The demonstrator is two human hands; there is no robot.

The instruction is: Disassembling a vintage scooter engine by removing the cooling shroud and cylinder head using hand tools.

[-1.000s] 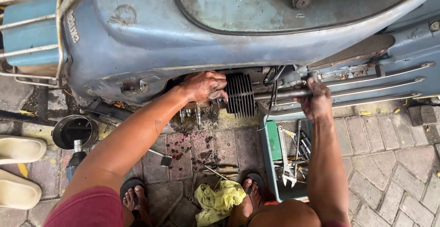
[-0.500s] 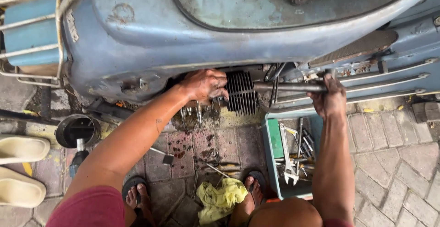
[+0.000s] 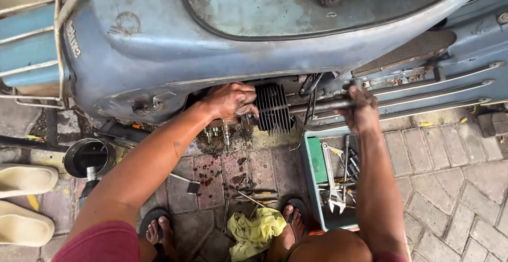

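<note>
A blue scooter (image 3: 222, 34) lies on its side above me. Its black finned engine cylinder (image 3: 273, 108) pokes out from under the bodywork. My left hand (image 3: 231, 100) rests greasy on the engine parts just left of the cylinder, fingers curled against them. My right hand (image 3: 361, 111) is closed around a dark metal pipe (image 3: 320, 106) that runs right from the cylinder, next to the footboard rails (image 3: 439, 90). Several bolts (image 3: 225, 132) stick down below my left hand.
A teal tray (image 3: 313, 159) with wrenches and other tools sits under my right forearm. A yellow rag (image 3: 256, 230) lies between my sandalled feet. A dark round tin (image 3: 87, 157) and pale slippers (image 3: 24, 201) are at the left. Oil stains mark the paving bricks (image 3: 222, 169).
My right hand has slid left along the pipe toward the cylinder. My left hand stays on the engine parts.
</note>
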